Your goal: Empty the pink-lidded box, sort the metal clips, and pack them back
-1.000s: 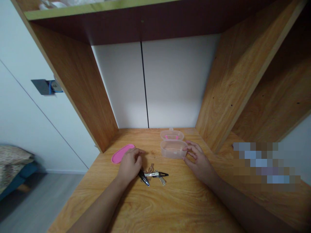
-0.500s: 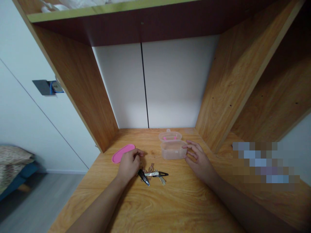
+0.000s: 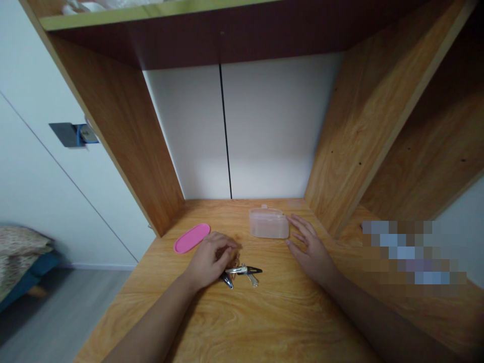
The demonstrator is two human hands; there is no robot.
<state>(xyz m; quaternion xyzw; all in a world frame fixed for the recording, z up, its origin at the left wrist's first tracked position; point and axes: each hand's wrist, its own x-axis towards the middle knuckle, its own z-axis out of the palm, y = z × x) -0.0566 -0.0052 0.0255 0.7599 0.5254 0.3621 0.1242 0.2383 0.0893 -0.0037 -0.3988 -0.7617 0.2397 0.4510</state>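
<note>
Two bare hands are over the tabletop (image 3: 264,322) in the head view, the only view given. The left hand (image 3: 207,257) is low, with its fingers bent, at the left side of a small group of hair clips (image 3: 239,270); one black clip (image 3: 228,281) is partly covered by this hand. The clips lie in the middle part of the tabletop, away from its left edge and its back edge. The thumb and the fingertips of the left hand are near to each other, but I am not able to say whether something is between them. The right hand (image 3: 312,252) has its fingers spread and shows nothing in its grasp; its fingertips are just beside the right end of a clear container (image 3: 269,228), and whether they touch it is not certain. The container is near the back edge, to the right of its middle. A pink oval tray (image 3: 192,238) lies toward the back left corner, just beside the left hand. In my judgement, the step in hand is the handling of the clips by the left hand, while the right hand attends to the container. For the left hand, the next move would call for a fine pinch, because the clips are thin and lie crossed; for the right hand, a light support, as the container could slide easily.
</note>
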